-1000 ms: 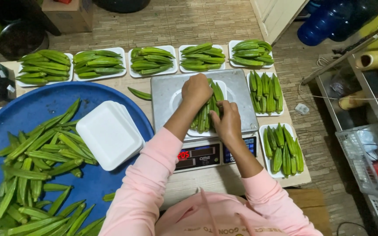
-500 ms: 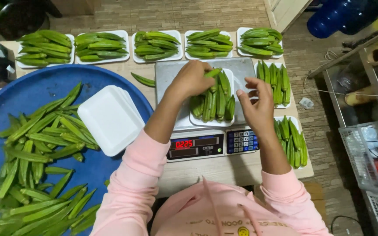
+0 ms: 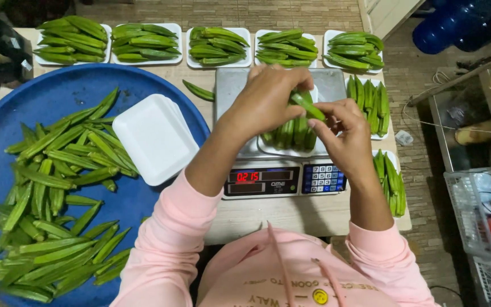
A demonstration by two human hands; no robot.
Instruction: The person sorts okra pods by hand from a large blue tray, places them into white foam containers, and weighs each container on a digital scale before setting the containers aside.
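Note:
A digital scale (image 3: 282, 179) stands in front of me with a white foam tray (image 3: 284, 149) of green okra pods (image 3: 291, 132) on its platform. My left hand (image 3: 268, 99) hovers over that tray and pinches one okra pod (image 3: 308, 106) lifted above the pile. My right hand (image 3: 345, 133) meets it from the right, fingertips touching the same pod's lower end.
A big blue tub (image 3: 7, 187) at left holds several loose okra pods (image 3: 58, 187) and a stack of white foam trays (image 3: 154, 138). Several filled okra trays (image 3: 217, 45) line the table's far edge, two more (image 3: 390, 182) at right. One loose pod (image 3: 198, 91) lies beside the scale.
My left hand has lifted one pod off the tray on the scale. My right hand has moved in from the right to touch that pod.

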